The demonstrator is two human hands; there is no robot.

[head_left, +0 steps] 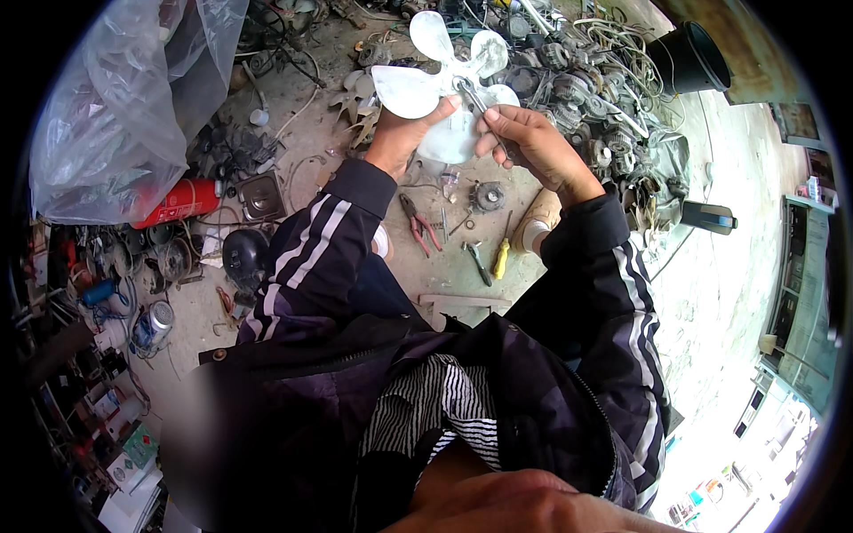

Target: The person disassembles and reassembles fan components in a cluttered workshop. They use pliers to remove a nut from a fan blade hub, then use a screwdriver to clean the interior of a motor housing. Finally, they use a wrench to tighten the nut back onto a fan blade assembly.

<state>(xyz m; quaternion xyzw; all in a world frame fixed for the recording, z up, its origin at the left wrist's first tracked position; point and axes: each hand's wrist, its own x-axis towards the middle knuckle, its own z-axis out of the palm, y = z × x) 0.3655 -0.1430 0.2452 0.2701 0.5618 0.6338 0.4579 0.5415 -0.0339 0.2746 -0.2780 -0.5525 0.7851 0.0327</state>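
A white metal fan [404, 89] with rounded blades is held up at the top centre, with a rounded white body [444, 140] below it. My left hand [400, 138] grips the fan from the left, thumb on its front and other fingers mostly hidden. My right hand [524, 147] is closed on a metal wrench [477, 99], whose head is at the fan's hub. On the floor below lie red-handled pliers [419, 233], a small hammer [475, 258], a yellow-handled screwdriver [500, 260] and a dark round metal part [487, 197].
Heaped motor parts and wires [569, 80] fill the top right beside a black bucket [689, 53]. A clear plastic bag [124, 107], red cylinder [178, 202] and metal tray [259, 197] are at the left. A dark oblong object [706, 216] lies right of my right arm.
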